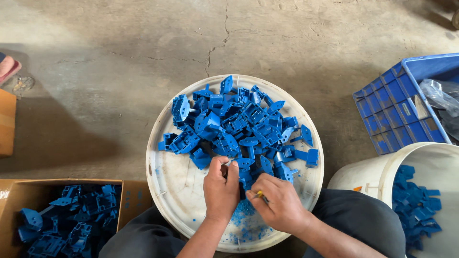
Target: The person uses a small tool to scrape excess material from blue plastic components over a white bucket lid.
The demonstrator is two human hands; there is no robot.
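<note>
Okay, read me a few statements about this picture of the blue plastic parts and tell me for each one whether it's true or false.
1. The blue parts lie heaped on a round white tray. True.
2. The cardboard box is bare inside. False: it holds blue parts.
3. The right hand grips a thin tool. True.
4. The left hand rests on the floor. False: it is over the tray, holding a part.
5. The blue crate sits left. False: right.

A cracked concrete floor (119,57) carries a round white lid (167,186), cardboard box (14,191) near left, white bucket (368,174) and blue crate (397,110) right.
</note>
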